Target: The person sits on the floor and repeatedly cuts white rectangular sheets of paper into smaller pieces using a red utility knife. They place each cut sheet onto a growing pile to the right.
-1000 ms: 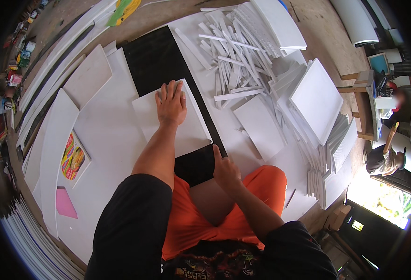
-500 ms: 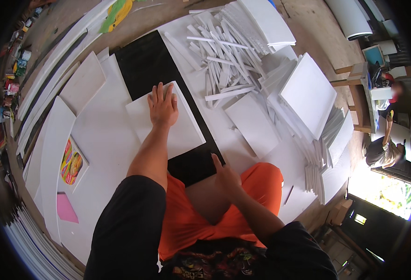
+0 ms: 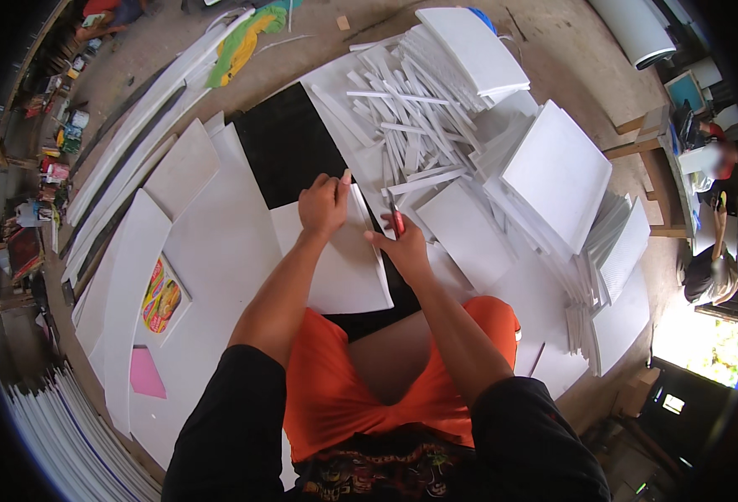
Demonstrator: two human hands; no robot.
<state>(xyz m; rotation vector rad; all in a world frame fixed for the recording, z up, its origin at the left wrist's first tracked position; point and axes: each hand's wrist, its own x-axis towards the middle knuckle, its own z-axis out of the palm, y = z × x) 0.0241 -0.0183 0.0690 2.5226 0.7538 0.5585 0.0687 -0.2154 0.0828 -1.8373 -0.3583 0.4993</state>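
While left hand (image 3: 324, 206) pinches white board (image 3: 345, 269), right hand (image 3: 405, 248) holds red cutter (image 3: 398, 222); likely trimming step, next move needing steadiness.

Daylight glares through the opening (image 3: 710, 347) at lower right, bleached nearly white, while soft shadow dulls part of the otherwise bright white board (image 3: 348, 280) in the middle, and the fisheye view curves straight edges toward its dim, blackened rim.

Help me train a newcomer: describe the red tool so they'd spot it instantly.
Find the black strip partly under a white board. Beside that board is the right hand, gripping the slim tool: its red stands out from nearby white strips.
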